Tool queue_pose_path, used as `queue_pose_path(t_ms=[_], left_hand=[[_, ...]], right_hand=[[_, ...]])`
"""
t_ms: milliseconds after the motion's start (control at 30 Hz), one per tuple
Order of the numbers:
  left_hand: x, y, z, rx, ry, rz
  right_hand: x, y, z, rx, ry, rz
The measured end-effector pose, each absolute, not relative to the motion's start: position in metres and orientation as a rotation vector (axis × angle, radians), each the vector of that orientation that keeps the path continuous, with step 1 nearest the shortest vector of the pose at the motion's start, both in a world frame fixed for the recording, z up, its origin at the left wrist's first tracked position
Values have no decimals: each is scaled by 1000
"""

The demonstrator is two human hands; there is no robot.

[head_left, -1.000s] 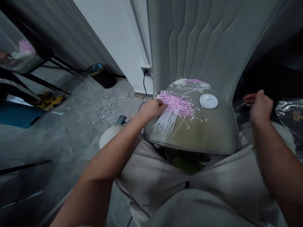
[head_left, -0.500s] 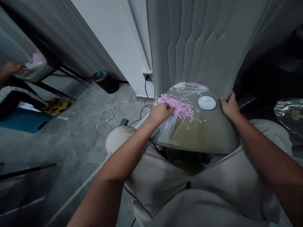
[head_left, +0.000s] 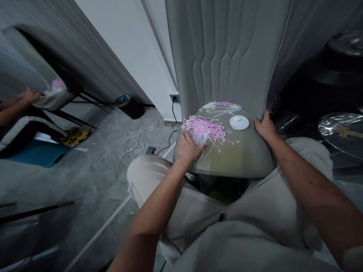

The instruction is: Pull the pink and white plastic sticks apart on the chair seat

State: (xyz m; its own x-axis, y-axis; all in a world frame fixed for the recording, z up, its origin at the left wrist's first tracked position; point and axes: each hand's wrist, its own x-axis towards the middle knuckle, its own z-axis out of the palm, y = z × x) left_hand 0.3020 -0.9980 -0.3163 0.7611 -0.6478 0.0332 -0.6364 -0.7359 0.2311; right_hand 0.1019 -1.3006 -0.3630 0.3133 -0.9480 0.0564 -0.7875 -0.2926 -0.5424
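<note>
A pile of thin pink and white sticks with small whitish tips [head_left: 205, 128] lies on the left part of a grey chair's seat [head_left: 238, 158]. My left hand [head_left: 189, 148] rests at the near left side of this pile, its fingers and thumb spread apart over the white ends. At the seat's right edge, my right hand [head_left: 266, 126] grips the chair, thumb on top and the other fingers mostly hidden over the side. Between the pile and that hand sits a small round white dish [head_left: 239, 122] with something white on it. Farther back lies a smaller heap of similar sticks [head_left: 221, 106].
A black bin [head_left: 130, 107] and coiled white cables [head_left: 136, 136] are on the floor at left. A black cord runs from a wall socket [head_left: 174, 98]. Another person's hand [head_left: 31, 96] is at a second chair, far left. Dark shiny objects [head_left: 343, 132] stand at right.
My left hand has gone from a pinch on top of the pile to spread fingers at its near left side. My right hand keeps its hold on the seat edge. The view has shifted.
</note>
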Motion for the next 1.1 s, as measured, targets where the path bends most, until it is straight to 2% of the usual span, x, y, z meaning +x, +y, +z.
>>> queue_pose_path(t_ms=[100, 300, 800, 1100], left_hand=[[291, -1001, -322, 2788, -970, -167], [287, -999, -323, 2825, -933, -16], [289, -997, -315, 3040, -886, -158], [289, -1017, -314, 3083, -1062, -197]], right_hand=[[102, -1300, -363, -2167, 1530, -523], [99, -1294, -360, -2140, 1510, -533], [97, -1295, -362, -2151, 1482, -481], [94, -1292, -358, -2161, 1469, -440]])
